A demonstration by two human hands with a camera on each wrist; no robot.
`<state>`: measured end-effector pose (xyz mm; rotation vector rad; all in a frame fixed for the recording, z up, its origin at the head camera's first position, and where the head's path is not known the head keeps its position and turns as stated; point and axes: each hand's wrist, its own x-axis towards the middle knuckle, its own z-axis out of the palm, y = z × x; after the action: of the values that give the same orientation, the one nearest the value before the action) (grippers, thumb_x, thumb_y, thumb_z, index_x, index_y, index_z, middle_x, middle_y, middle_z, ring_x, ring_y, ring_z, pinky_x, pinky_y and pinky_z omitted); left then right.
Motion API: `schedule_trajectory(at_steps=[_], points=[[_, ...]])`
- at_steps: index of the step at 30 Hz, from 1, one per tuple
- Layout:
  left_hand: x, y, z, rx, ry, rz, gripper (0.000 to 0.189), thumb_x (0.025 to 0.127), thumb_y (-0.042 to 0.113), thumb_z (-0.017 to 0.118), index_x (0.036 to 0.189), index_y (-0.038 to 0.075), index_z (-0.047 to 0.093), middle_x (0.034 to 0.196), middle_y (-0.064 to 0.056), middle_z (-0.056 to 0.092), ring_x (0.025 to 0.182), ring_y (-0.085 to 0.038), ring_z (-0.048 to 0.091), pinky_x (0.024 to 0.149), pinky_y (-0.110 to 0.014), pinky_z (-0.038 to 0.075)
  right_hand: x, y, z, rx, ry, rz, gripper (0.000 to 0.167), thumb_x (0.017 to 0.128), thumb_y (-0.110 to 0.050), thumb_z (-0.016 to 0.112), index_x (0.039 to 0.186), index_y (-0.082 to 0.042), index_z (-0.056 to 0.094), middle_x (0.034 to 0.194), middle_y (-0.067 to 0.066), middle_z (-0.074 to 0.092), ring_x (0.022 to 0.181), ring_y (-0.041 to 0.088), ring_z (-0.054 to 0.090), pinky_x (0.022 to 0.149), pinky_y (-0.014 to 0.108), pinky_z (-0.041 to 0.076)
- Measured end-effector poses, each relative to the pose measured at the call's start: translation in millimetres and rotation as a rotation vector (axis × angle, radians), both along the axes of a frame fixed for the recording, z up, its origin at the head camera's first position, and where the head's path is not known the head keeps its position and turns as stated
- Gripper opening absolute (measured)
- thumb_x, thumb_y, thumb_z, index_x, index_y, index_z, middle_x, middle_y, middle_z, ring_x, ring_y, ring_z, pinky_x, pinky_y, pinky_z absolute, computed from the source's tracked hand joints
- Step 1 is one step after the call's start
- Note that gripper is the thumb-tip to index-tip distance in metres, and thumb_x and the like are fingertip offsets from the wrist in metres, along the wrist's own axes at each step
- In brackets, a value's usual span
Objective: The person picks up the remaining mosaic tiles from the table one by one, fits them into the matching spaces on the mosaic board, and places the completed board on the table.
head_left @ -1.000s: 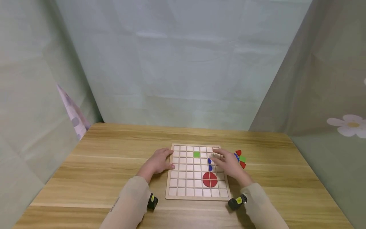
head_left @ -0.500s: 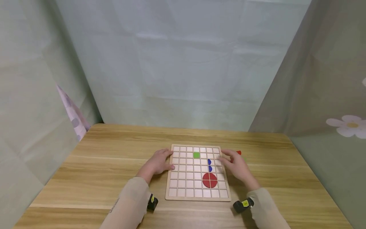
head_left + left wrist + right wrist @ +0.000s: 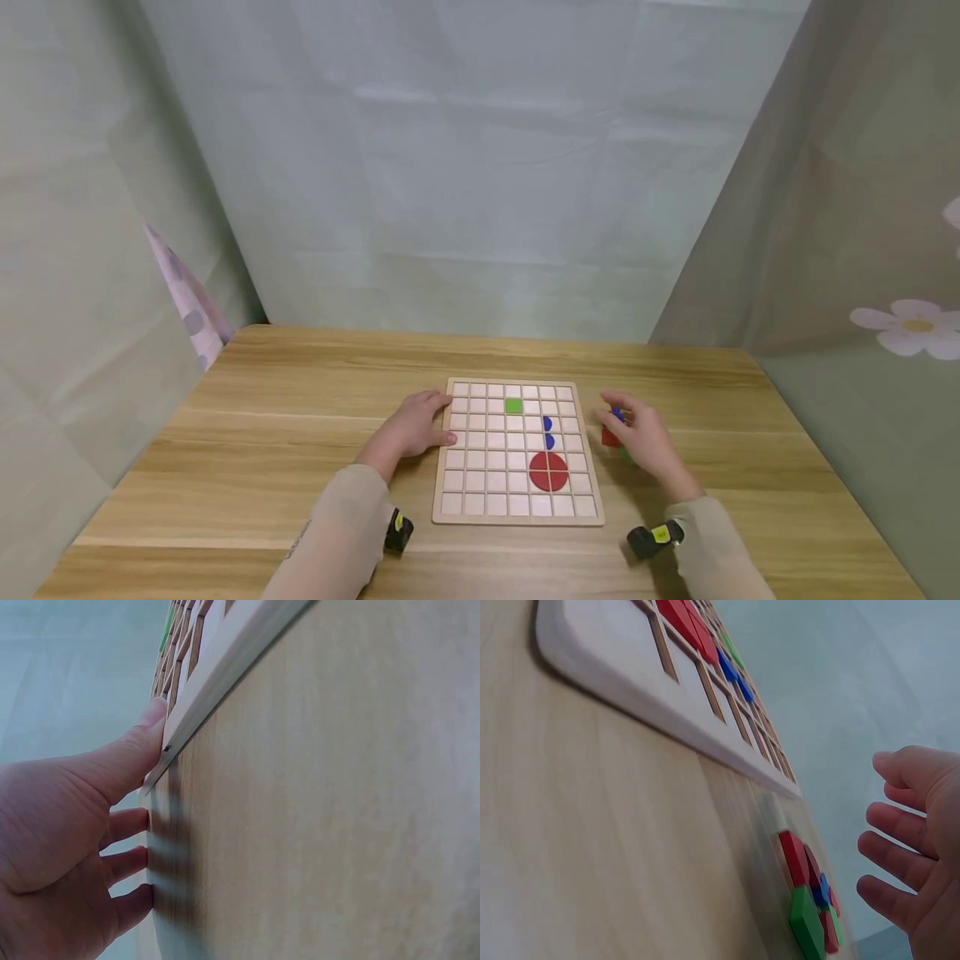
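Note:
A wooden grid board (image 3: pixel 517 521) lies on the table. In its cells are a green square piece (image 3: pixel 513 406), two blue half-round pieces (image 3: pixel 550 442), and red quarter pieces (image 3: pixel 538 463) forming a circle. My left hand (image 3: pixel 412 427) rests at the board's left edge; in the left wrist view its thumb (image 3: pixel 154 712) touches the rim and the other fingers reach down to the table. My right hand (image 3: pixel 643 435) hovers over loose pieces right of the board, fingers loosely bent, holding nothing. Red (image 3: pixel 793 859), green (image 3: pixel 805 922) and blue pieces lie below it, partly hidden in the head view.
The wooden table (image 3: pixel 337 358) extends around the board on all sides. Pale cloth (image 3: pixel 480 167) hangs behind it and at both sides. A black wrist camera (image 3: pixel 398 530) sits on the left wrist, another (image 3: pixel 655 540) on the right.
My right hand has moved right, from over the board's right side to above the loose pieces. The left hand and the pieces on the board stay where they were.

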<state>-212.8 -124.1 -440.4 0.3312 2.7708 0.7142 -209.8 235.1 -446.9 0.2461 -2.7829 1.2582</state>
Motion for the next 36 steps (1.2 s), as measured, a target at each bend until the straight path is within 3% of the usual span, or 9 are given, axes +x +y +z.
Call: schedule_trajectory(at_steps=[7, 13, 23, 29, 36], points=[[-0.7, 0.2, -1.4, -0.004, 0.01, 0.003, 0.07, 0.085, 0.032, 0.069, 0.143, 0.006, 0.04, 0.152, -0.021, 0.029, 0.14, -0.04, 0.024, 0.113, -0.053, 0.023, 0.3, 17, 0.2, 0.006, -0.048, -0.019, 0.043, 0.095, -0.024, 0.058, 0.131, -0.001, 0.053, 0.132, 0.022, 0.054, 0.124, 0.04, 0.047, 0.103, 0.056, 0.038], [-0.3, -0.2, -0.7, -0.009, 0.017, -0.005, 0.07, 0.085, 0.032, 0.069, 0.143, 0.006, 0.04, 0.151, -0.022, 0.029, 0.14, -0.041, 0.024, 0.113, -0.054, 0.023, -0.8, 31, -1.8, 0.041, -0.001, -0.019, 0.038, 0.094, -0.017, 0.059, 0.127, 0.002, 0.056, 0.128, 0.025, 0.056, 0.12, 0.042, 0.051, 0.101, 0.056, 0.039], [1.9, 3.1, 4.2, -0.093, 0.04, -0.003, 0.069, 0.085, 0.037, 0.068, 0.143, 0.009, 0.042, 0.149, -0.018, 0.034, 0.137, -0.042, 0.029, 0.109, -0.058, 0.028, 1.5, 44, -3.3, 0.075, -0.017, -0.045, 0.039, 0.095, -0.016, 0.057, 0.129, 0.003, 0.053, 0.129, 0.026, 0.055, 0.12, 0.042, 0.05, 0.101, 0.056, 0.039], [3.1, 5.5, 5.2, -0.135, 0.049, 0.005, 0.069, 0.084, 0.038, 0.069, 0.142, 0.012, 0.044, 0.141, -0.017, 0.04, 0.128, -0.039, 0.038, 0.102, -0.056, 0.036, 2.8, 46, -4.5, 0.096, -0.026, -0.053, 0.04, 0.096, -0.018, 0.056, 0.129, 0.003, 0.053, 0.129, 0.027, 0.054, 0.12, 0.042, 0.05, 0.1, 0.056, 0.04], [3.2, 5.6, 6.1, -0.059, -0.03, 0.011, 0.068, 0.087, 0.032, 0.067, 0.145, 0.008, 0.039, 0.142, -0.023, 0.042, 0.132, -0.04, 0.039, 0.108, -0.051, 0.034, 2.3, 49, -1.1, 0.121, -0.046, -0.067, 0.042, 0.097, -0.023, 0.055, 0.131, 0.002, 0.052, 0.131, 0.027, 0.053, 0.121, 0.043, 0.049, 0.1, 0.057, 0.04]])
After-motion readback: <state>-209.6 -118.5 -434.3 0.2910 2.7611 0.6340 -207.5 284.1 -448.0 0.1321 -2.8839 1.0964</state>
